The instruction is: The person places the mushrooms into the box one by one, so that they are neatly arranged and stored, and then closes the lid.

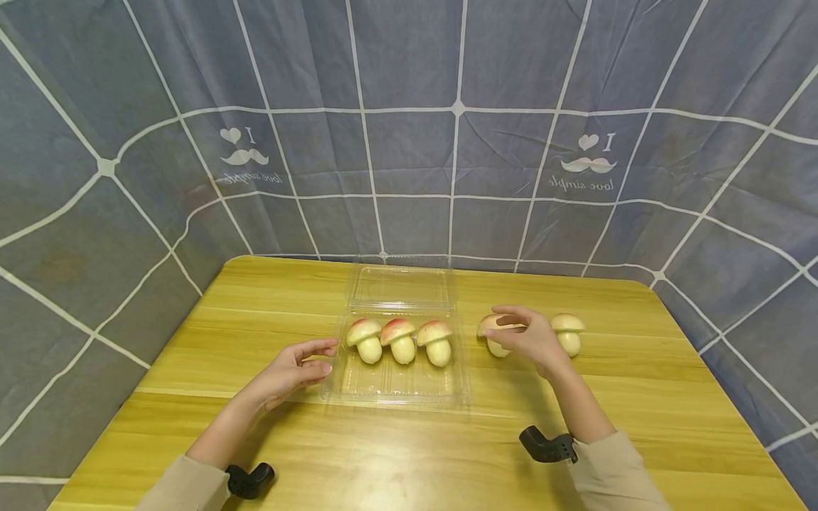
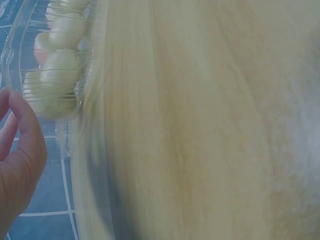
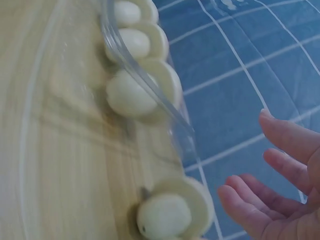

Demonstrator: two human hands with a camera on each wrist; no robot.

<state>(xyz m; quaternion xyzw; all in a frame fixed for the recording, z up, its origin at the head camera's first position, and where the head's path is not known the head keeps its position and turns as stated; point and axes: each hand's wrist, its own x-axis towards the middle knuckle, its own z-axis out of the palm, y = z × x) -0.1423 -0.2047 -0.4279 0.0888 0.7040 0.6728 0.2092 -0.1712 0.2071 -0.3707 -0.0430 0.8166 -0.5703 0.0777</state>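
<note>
Leftmost, one beige sleeve (image 1: pixel 188 486) reaches in over the wooden surface (image 1: pixel 652 383), with one black wrist device (image 1: pixel 249 481) beside it. Beyond that cuff is the left hand (image 1: pixel 287 372), its fingers relaxed and parted at the left edge of one clear plastic container (image 1: pixel 396 387); whether the fingertips actually touch the rim I cannot tell. The container lies open, its one lid (image 1: pixel 402 287) folded back toward the curtain. Inside are three mushroom-shaped pieces in a row, caps to the back and stems to the front: the first (image 1: pixel 366 342), the second (image 1: pixel 400 343) and the third (image 1: pixel 436 345), all with red-tinted caps. Right of the container, on the bare surface, lie two more, making five in all. The right hand (image 1: pixel 530 341) is above the fourth piece (image 1: pixel 498 350), partly hiding it, fingers loosely bent and gripping nothing. The fifth piece (image 1: pixel 567 335) sits just to the right. A second black device and a second beige sleeve follow. Behind everything hangs one grey-blue curtain (image 1: pixel 409 156) with white lines and two printed moustaches.
</note>
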